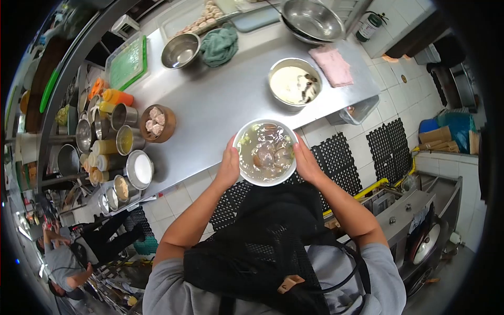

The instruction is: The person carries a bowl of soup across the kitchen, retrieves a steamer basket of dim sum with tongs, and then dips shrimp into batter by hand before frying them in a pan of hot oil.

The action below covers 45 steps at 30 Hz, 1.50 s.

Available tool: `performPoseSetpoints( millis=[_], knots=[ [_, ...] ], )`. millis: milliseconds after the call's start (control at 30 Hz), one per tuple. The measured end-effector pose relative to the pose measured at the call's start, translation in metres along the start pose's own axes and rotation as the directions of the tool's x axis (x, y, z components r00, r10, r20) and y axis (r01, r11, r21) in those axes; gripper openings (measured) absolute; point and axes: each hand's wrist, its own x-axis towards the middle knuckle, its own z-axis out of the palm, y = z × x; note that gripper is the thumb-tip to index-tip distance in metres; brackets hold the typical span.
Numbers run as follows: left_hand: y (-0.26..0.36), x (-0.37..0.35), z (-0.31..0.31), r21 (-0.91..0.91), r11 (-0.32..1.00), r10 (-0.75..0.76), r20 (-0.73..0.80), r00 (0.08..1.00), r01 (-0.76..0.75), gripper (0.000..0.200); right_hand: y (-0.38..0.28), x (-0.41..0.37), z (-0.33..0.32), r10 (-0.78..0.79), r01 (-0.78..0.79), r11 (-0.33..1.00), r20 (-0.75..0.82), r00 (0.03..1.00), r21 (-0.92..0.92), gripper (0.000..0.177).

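Between my two hands is a white bowl (265, 180) of cloudy soup with brownish pieces and some green bits in it. My left hand (229, 164) grips its left side, and my right hand (306, 160) grips the right side. The bowl is held level in front of my body, at the near edge of the steel table (220, 100). Just beyond it on the table stands a metal pot (295, 85) of creamy white liquid with dark pieces. The fingers under the bowl are mostly hidden.
A bamboo steamer (167, 126) with dumplings sits left, beside metal containers and squeeze bottles (118, 97). Farther back are a steel bowl (180, 51), a green cloth (219, 46) and a pink cloth (333, 65). Black mats (336, 163) cover the floor. Another person (68, 262) stands lower left.
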Motion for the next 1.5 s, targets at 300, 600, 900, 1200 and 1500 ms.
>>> performPoseSetpoints(
  millis=[300, 600, 900, 1200, 1500],
  knots=[
    [0.066, -0.012, 0.155, -0.018, 0.997, 0.072, 0.143, 0.987, -0.070, 0.066, 0.056, -0.098, -0.144, -0.090, 0.082, 0.995, -0.173, 0.981, -0.052, 0.049],
    [0.158, 0.057, 0.347, -0.116, 0.980, 0.187, 0.297, 0.936, -0.159, 0.065, 0.088, -0.150, -0.338, -0.073, 0.029, 0.993, -0.399, 0.914, -0.115, 0.050],
    [0.240, 0.182, 0.523, -0.172, 0.946, 0.321, 0.392, 0.862, -0.274, 0.061, 0.119, -0.128, -0.533, 0.020, -0.110, 0.986, -0.566, 0.824, -0.126, 0.053],
    [0.330, 0.337, 0.639, -0.146, 0.926, 0.376, 0.355, 0.856, -0.347, 0.057, 0.140, -0.027, -0.721, -0.039, 0.036, 0.999, -0.570, 0.821, -0.016, 0.052],
    [0.391, 0.464, 0.737, -0.172, 0.943, 0.314, 0.177, 0.933, -0.285, 0.058, 0.142, 0.097, -0.901, -0.072, 0.037, 0.995, -0.398, 0.914, -0.096, 0.052]
  ],
)
